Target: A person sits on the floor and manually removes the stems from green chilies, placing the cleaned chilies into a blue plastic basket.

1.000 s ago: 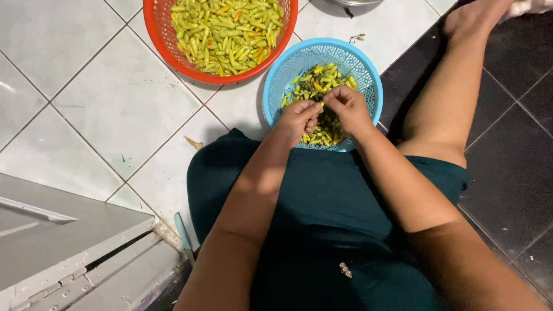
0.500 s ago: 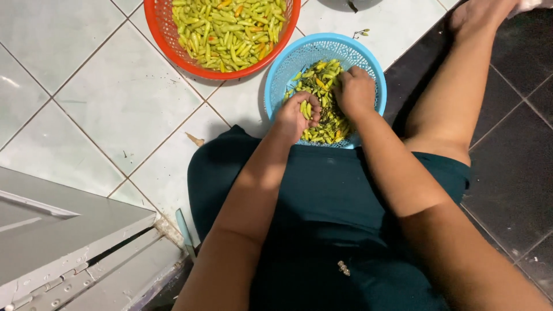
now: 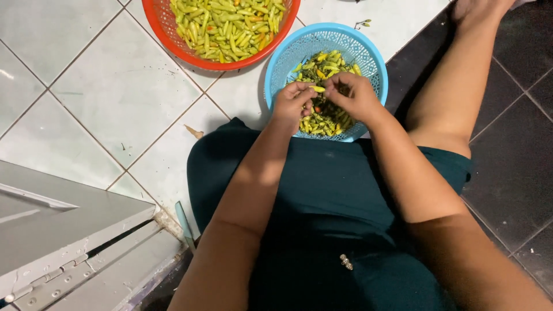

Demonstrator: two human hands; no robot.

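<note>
A blue plastic basket (image 3: pixel 368 55) sits on the floor in front of my lap, part filled with small green and yellow chili peppers with stems. My left hand (image 3: pixel 292 105) and my right hand (image 3: pixel 352 95) meet over the basket's near side. Together they pinch one yellow-green chili (image 3: pixel 317 88) held crosswise between the fingertips. A red plastic basket (image 3: pixel 173 40) farther away holds a heap of green chilies (image 3: pixel 227 23). I sit on the floor in dark green clothing (image 3: pixel 322 190).
White floor tiles (image 3: pixel 115 92) lie to the left, dark tiles (image 3: pixel 518 144) to the right. My bare leg (image 3: pixel 455 86) stretches out right of the blue basket. A grey hinged metal panel (image 3: pixel 57 230) fills the lower left. A stray chili stem (image 3: pixel 363 23) lies beyond the blue basket.
Both hands dipped into the blue basket's chilies, then rose and came together. They now hold a single chili between them.
</note>
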